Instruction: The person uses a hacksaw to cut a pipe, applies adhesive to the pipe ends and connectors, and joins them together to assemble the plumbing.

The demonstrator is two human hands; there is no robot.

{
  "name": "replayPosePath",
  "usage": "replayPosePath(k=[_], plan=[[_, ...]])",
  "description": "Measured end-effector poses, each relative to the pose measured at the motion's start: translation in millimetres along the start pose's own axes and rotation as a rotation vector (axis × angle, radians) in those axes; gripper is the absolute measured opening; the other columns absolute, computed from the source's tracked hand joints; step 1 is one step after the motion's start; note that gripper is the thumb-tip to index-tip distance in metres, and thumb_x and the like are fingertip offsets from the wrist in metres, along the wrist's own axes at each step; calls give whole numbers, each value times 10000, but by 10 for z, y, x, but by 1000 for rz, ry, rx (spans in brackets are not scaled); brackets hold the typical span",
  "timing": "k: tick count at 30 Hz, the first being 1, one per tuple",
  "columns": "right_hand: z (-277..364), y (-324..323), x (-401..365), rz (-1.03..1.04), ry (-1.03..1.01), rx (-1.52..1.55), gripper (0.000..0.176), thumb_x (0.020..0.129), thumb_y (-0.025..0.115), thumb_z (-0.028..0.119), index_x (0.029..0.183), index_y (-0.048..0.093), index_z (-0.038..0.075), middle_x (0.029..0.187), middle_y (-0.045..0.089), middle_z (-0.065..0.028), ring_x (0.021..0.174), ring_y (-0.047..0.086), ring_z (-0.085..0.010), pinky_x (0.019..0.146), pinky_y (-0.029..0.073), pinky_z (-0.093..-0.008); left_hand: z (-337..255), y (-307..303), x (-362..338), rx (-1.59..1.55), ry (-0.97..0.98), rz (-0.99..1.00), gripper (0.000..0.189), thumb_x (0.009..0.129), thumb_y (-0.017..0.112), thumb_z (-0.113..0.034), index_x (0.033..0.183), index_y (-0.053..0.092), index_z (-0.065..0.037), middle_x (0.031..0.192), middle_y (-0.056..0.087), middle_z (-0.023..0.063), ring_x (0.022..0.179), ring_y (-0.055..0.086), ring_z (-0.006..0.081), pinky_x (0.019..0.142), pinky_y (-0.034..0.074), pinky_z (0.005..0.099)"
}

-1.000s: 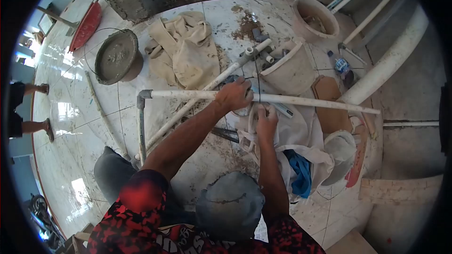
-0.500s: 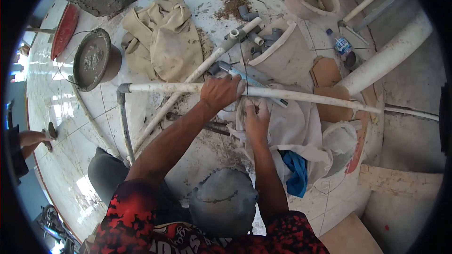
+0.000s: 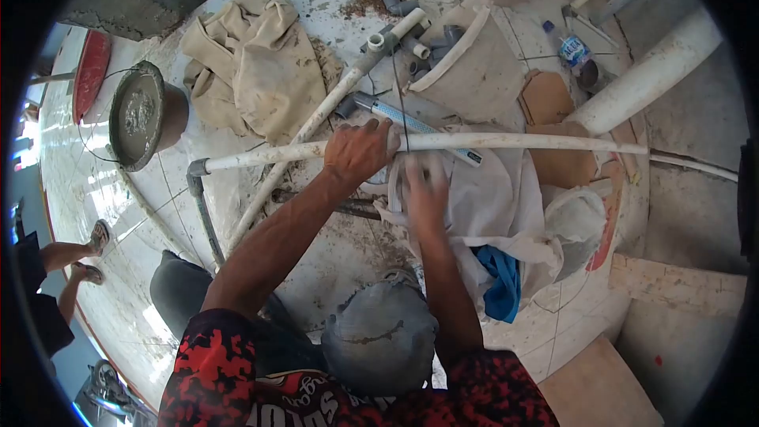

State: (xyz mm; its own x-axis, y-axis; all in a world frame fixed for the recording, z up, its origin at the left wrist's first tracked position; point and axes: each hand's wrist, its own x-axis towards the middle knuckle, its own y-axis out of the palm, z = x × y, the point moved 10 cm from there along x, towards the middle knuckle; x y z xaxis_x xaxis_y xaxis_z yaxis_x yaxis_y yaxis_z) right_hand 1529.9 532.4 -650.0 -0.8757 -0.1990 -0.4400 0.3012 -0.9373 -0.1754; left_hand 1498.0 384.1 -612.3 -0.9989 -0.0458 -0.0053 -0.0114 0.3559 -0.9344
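Observation:
A long white pipe (image 3: 506,141) runs crosswise in front of me, with a grey elbow at its left end. My left hand (image 3: 360,149) is wrapped round the pipe near its middle. Just right of it, a thin dark strip or cord (image 3: 401,99) crosses the pipe. My right hand (image 3: 425,190) is just below the pipe by the lower end of this strip; motion smears its fingers, and what they hold cannot be made out. Under the pipe lie a pale sack (image 3: 482,190) and a white tube with blue print (image 3: 415,126).
A bucket of grey mix (image 3: 138,119), a red pan (image 3: 91,75) and a beige cloth (image 3: 273,67) lie on the left. Pipe fittings (image 3: 398,4), a water bottle (image 3: 573,49) and a thick pipe (image 3: 648,75) are beyond. Another person's feet (image 3: 95,249) show at far left.
The view has shifted a little. My right hand's fingers, pinched together below the pipe before, are now blurred by motion. My left hand stays on the pipe. More of the other person's legs shows.

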Motion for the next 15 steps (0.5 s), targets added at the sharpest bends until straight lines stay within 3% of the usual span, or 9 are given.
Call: replayPosePath(k=[3,5,6,7,9,10,13,14,15], plan=[[239,27,21,-51,-57,-14,252,876,534,120,1065,531,-46,921,594,-128,812,545,-150,744,440,-304,17,-28,6,-26,-21,-28,270,852,530,-295,932,605,-48,746,623,121,586,616,308,550,504,409],[211,-147,-445,-134,-272,26,253,881,541,147,1053,532,-37,914,598,-148,822,536,-149,744,431,-308,40,-35,50,-15,-34,-17,268,849,535,-295,938,610,-54,757,627,118,577,615,308,542,503,406],[11,-85,-518,-187,-128,490,212,883,564,214,873,560,2,759,565,-65,724,462,-136,680,395,-317,56,5,13,-7,-48,11,266,846,541,-296,944,616,-60,767,631,115,569,614,307,535,502,403],[17,-95,-429,-186,-114,489,212,883,564,214,873,560,2,759,565,-65,724,462,-136,680,395,-317,82,26,-5,-9,-55,22,266,846,541,-296,944,616,-60,767,631,115,569,614,307,535,502,403],[-16,-46,-63,-61,24,-26,233,883,569,220,916,568,-11,822,594,-75,765,487,-140,711,406,-310,56,49,-10,14,-46,5,266,843,543,-300,959,622,-74,783,638,111,585,619,307,540,502,395],[175,-23,96,-103,-24,-177,245,884,571,227,932,578,-14,834,597,-76,775,510,-135,718,417,-300,52,29,-6,-24,-35,-3,264,842,543,-300,955,625,-75,791,641,108,598,623,305,549,505,386],[29,-66,-197,-114,7,55,259,873,581,242,883,549,-14,755,533,-80,732,487,-159,715,421,-312,57,17,-3,-39,-60,6,264,843,541,-301,949,621,-72,796,639,115,613,626,303,564,508,387],[115,-169,-398,-174,-214,-32,261,869,586,240,870,552,-19,761,535,-82,729,487,-155,714,420,-307,34,-7,10,-25,-68,39,253,845,537,-294,926,613,-67,795,637,116,618,627,301,575,504,407],[157,-142,-329,-162,-223,-34,261,869,586,240,870,552,-19,761,535,-82,729,487,-155,714,420,-307,70,-35,65,-22,-78,28,253,845,537,-294,926,613,-67,795,637,116,618,627,301,575,504,407]])
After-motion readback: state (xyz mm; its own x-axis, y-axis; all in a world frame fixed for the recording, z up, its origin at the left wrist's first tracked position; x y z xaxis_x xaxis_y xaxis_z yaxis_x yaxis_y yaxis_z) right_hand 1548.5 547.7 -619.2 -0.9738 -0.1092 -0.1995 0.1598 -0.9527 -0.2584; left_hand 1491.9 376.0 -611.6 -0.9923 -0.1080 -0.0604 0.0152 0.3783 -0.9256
